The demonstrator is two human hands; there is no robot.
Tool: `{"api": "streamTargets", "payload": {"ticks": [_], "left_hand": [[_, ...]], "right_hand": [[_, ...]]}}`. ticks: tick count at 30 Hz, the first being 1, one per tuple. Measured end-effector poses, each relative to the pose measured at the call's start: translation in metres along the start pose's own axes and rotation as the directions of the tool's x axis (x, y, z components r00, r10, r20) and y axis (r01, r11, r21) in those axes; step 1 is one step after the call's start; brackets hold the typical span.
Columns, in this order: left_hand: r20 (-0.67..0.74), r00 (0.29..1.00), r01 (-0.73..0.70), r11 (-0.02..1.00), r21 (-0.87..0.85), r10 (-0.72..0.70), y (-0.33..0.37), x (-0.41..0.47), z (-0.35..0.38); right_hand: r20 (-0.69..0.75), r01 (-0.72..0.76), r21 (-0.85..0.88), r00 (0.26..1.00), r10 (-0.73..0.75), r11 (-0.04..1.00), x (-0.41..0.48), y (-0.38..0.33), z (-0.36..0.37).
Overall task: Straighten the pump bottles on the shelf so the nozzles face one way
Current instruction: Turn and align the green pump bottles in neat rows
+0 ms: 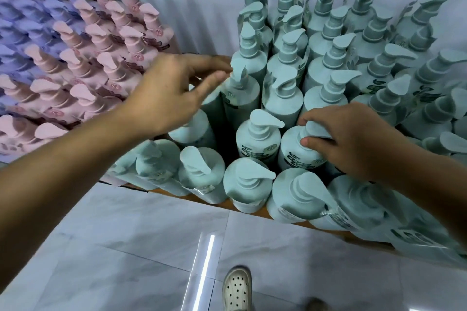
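Gripping the pump head of a teal bottle (295, 151) in the second row from the front, the right hand (353, 141) has its fingers and thumb curled round the nozzle and clamped on it. The bottle stands upright on the wooden shelf (366, 242). Left hand (171, 91) reaches over the left side of the teal block, fingers spread apart and mostly straight, holding nothing. Its index fingertip sits just beside the pump of a third-row bottle (241, 98); whether they touch cannot be told. That bottle's nozzle is seen edge-on, turned away from the camera, unlike its neighbours. Teal pump bottles (328, 63) are packed tight in rows across the shelf, touching each other. Most nearby nozzles point right; a few at the back left point other ways. Pink pump bottles (108, 63) form a separate block to the left, with purple pump bottles (22, 20) beyond them at far left. White wall (202, 7) behind. Grey tiled floor (126, 247) below, with one pale perforated shoe (237, 288) at the bottom edge.
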State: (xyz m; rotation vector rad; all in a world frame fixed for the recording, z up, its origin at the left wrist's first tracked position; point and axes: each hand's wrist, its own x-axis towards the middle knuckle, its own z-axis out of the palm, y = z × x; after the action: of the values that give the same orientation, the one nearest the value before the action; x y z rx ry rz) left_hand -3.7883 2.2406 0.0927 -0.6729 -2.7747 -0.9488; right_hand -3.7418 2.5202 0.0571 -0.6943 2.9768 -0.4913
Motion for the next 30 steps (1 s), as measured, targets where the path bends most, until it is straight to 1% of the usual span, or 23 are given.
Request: {"api": "streamTargets", "payload": {"ticks": [1, 2, 3, 4, 6, 7, 10, 12, 13, 14, 15, 19, 20, 22, 23, 24, 25, 26, 27, 28, 30], "left_hand": [[-0.039, 0.997, 0.063, 0.998, 0.02, -0.062, -0.009, 0.0, -0.011], [-0.039, 0.991, 0.13, 0.99, 0.059, -0.128, -0.019, -0.002, -0.02], [-0.01, 0.983, 0.184, 0.976, 0.117, -0.184, -0.027, -0.005, -0.026], [0.03, 0.975, 0.209, 0.958, 0.198, -0.219, -0.035, -0.009, -0.029], [0.097, 0.971, 0.174, 0.924, 0.342, -0.218, -0.042, -0.016, -0.027], [0.114, 0.973, 0.147, 0.917, 0.371, -0.202, -0.044, -0.018, -0.025], [0.161, 0.978, 0.057, 0.917, 0.394, -0.131, -0.05, -0.02, -0.02], [0.162, 0.986, -0.026, 0.925, 0.38, -0.039, -0.052, -0.019, -0.019], [0.161, 0.987, -0.048, 0.926, 0.374, -0.014, -0.052, -0.019, -0.017], [0.162, 0.987, -0.044, 0.926, 0.374, -0.018, -0.051, -0.019, -0.016], [0.154, 0.987, -0.016, 0.929, 0.37, -0.044, -0.05, -0.018, -0.014], [0.074, 0.965, 0.22, 0.929, 0.297, -0.252, -0.051, -0.015, -0.008], [0.054, 0.96, 0.249, 0.924, 0.291, -0.275, -0.053, -0.013, -0.007], [0.03, 0.962, 0.249, 0.914, 0.319, -0.272, -0.055, -0.009, -0.01], [0.055, 0.964, 0.227, 0.916, 0.331, -0.258, -0.056, -0.006, -0.013], [0.119, 0.962, 0.201, 0.931, 0.304, -0.246, -0.059, -0.004, -0.019], [0.221, 0.946, 0.184, 0.953, 0.243, -0.239, -0.061, -0.001, -0.026], [0.335, 0.914, 0.177, 0.967, 0.183, -0.231, -0.061, 0.0, -0.032], [0.417, 0.882, 0.17, 0.974, 0.152, -0.219, -0.065, 0.002, -0.04], [0.455, 0.866, 0.16, 0.976, 0.144, -0.209, -0.068, 0.003, -0.047], [0.438, 0.882, 0.123, 0.983, 0.139, -0.172, -0.076, 0.003, -0.058]], "right_hand": [[0.01, -0.007, -0.012, 1.0, 0.007, 1.0, 0.0, 0.0, -0.001], [0.023, -0.012, -0.024, 1.0, 0.012, 1.0, 0.001, -0.002, -0.001], [0.034, -0.017, -0.036, 0.999, 0.018, 0.999, 0.002, -0.003, -0.001], [0.042, -0.022, -0.047, 0.999, 0.024, 0.999, 0.002, -0.004, -0.001], [0.056, -0.032, -0.059, 0.998, 0.036, 0.998, 0.002, -0.005, -0.002], [0.062, -0.036, -0.066, 0.997, 0.04, 0.997, 0.003, -0.006, -0.002], [0.063, -0.038, -0.089, 0.997, 0.044, 0.995, 0.003, -0.005, -0.002], [0.066, -0.042, -0.102, 0.997, 0.049, 0.994, 0.004, -0.006, -0.002], [0.067, -0.044, -0.103, 0.996, 0.051, 0.994, 0.004, -0.006, -0.003], [0.068, -0.047, -0.098, 0.996, 0.053, 0.994, 0.004, -0.007, -0.004], [0.081, -0.048, -0.093, 0.995, 0.055, 0.994, 0.004, -0.008, -0.005], [0.214, -0.039, -0.086, 0.975, 0.056, 0.996, 0.014, -0.006, -0.025], [0.208, -0.042, -0.057, 0.977, 0.053, 0.997, 0.019, -0.008, -0.032], [0.124, -0.063, 0.045, 0.991, 0.057, 0.997, 0.03, -0.019, -0.045], [0.078, -0.075, 0.11, 0.995, 0.067, 0.991, 0.035, -0.026, -0.049], [0.042, -0.075, 0.163, 0.997, 0.069, 0.984, 0.041, -0.033, -0.051], [0.018, -0.065, 0.19, 0.998, 0.063, 0.98, 0.045, -0.039, -0.05], [0.001, -0.051, 0.193, 0.999, 0.052, 0.98, 0.048, -0.044, -0.049], [-0.011, -0.037, 0.184, 0.999, 0.04, 0.982, 0.052, -0.049, -0.046], [-0.021, -0.031, 0.181, 0.999, 0.035, 0.983, 0.054, -0.054, -0.043], [-0.028, -0.019, 0.203, 0.999, 0.025, 0.979, 0.06, -0.062, -0.038]]}}
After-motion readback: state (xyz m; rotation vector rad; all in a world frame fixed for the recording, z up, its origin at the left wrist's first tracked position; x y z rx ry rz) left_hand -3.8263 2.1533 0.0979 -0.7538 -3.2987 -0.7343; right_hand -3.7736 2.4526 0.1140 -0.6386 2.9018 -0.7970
